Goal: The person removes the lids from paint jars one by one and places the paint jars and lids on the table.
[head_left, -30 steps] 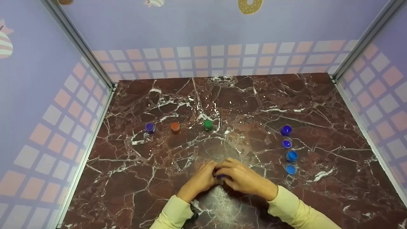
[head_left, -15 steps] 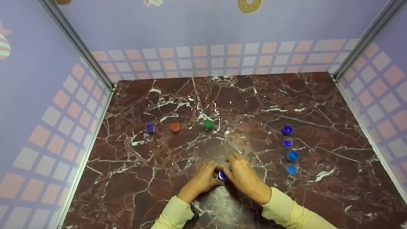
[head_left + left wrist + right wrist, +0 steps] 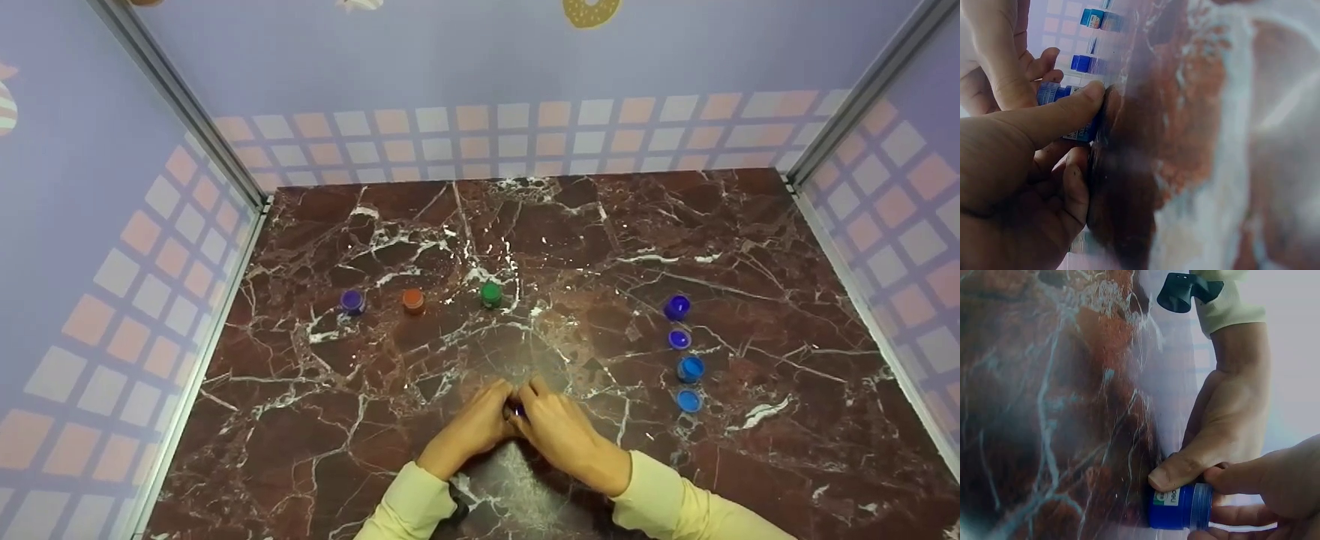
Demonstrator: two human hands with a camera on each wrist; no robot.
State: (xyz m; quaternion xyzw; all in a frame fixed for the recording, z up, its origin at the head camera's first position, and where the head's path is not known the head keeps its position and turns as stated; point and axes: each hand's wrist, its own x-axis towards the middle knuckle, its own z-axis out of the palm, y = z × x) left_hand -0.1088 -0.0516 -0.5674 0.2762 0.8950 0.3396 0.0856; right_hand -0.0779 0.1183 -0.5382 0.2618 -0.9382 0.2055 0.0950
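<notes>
Close in front of the person, my left hand [image 3: 476,421] grips a small blue paint jar [image 3: 1169,515], its thumb laid along the labelled side. The jar's base is close against the tabletop. My right hand [image 3: 561,433] pinches the ridged, see-through blue lid [image 3: 1201,507] between thumb and fingers. From the head view the jar is mostly hidden between both hands. In the left wrist view the same lid [image 3: 1050,93] sits at the jar's upper end, with the right fingers behind it.
Lidded purple [image 3: 352,301], orange [image 3: 413,301] and green jars [image 3: 490,295] stand farther back. At right, an uncovered dark blue jar [image 3: 677,307] and a light blue jar [image 3: 691,368] each have a lid nearby. Patterned walls enclose the marbled table [image 3: 360,465].
The right hand drew its fingers back from the jar half a second ago, showing its blue top, and has closed on the lid again. The left hand keeps its place.
</notes>
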